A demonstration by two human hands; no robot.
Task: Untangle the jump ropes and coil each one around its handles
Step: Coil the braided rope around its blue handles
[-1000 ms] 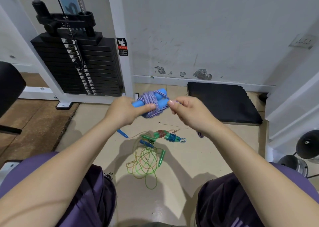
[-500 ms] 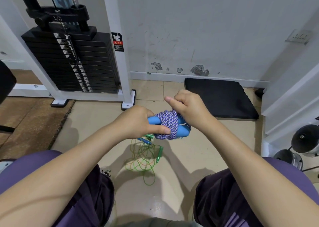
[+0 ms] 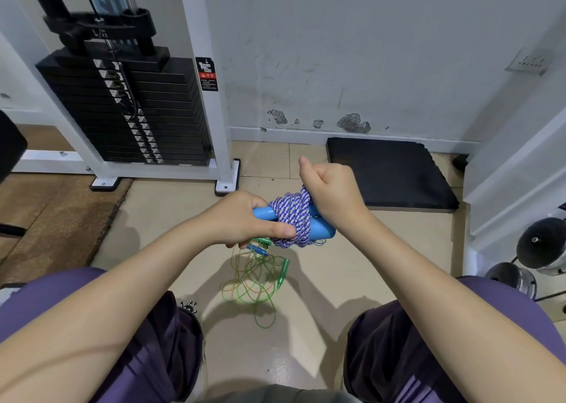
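While left hand (image 3: 245, 222) grips blue handles (image 3: 318, 229), right hand (image 3: 332, 194) pinches purple-white rope (image 3: 291, 219); warning sticker (image 3: 206, 74) text unreadable.

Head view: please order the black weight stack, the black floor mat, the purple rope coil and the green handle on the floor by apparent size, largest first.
1. black weight stack
2. black floor mat
3. purple rope coil, though nearer the camera
4. green handle

left hand (image 3: 245, 222) gripping | right hand (image 3: 332, 192) fisted (thumb up)
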